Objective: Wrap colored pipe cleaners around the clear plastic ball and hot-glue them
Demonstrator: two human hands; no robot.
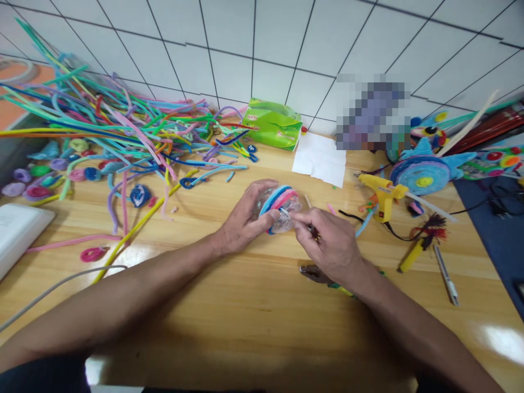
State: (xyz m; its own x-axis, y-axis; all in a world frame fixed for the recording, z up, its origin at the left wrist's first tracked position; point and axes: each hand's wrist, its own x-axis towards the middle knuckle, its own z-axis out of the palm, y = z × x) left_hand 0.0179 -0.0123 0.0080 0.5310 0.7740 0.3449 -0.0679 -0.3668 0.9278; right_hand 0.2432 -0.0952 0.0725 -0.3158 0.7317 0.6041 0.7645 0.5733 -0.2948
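Note:
A clear, rounded plastic piece point(291, 205) with blue, pink and light-blue fuzzy strips across it is near the middle of the table. My left hand point(249, 215) is wrapped round its left side, with the thumb on the strips. Close against its right side, my right hand point(329, 237) pinches a thin pale piece whose tip meets the strips. What else the right fingers hold is hidden. Under the right wrist lies a tool with dark jaws point(315, 274), partly covered.
Fuzzy sticks point(155, 131) are heaped at the back left, with coiled pieces below. A green packet point(272, 124) and white paper point(321, 158) lie at the back. A yellow glue gun point(382, 194), a blue disc-shaped craft point(423, 173) and a cutter point(446, 275) are right.

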